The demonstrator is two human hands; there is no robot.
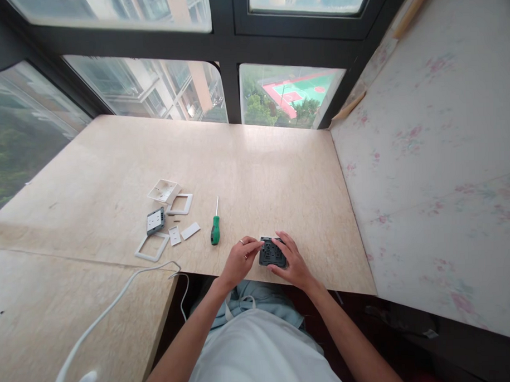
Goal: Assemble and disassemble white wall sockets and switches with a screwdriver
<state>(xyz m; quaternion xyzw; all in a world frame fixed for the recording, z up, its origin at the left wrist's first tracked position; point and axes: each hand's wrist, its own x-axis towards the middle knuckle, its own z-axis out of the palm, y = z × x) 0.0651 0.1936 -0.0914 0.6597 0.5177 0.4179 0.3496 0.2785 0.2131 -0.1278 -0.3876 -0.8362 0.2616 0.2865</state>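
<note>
Near the front edge of the tabletop lies a dark grey wall-socket module, its slotted back facing up. My right hand grips it from the right, thumb at the near edge and fingers over the far edge. At its upper left corner my left hand is closed in a pinch; whatever is between the fingertips is too small to make out. A green-handled screwdriver rests to the left, its shaft pointing at the window.
Left of the screwdriver lie a white mounting box, a second socket module, a white frame, another frame and small white plates. A white cable crosses the left tabletop. A papered wall bounds the right.
</note>
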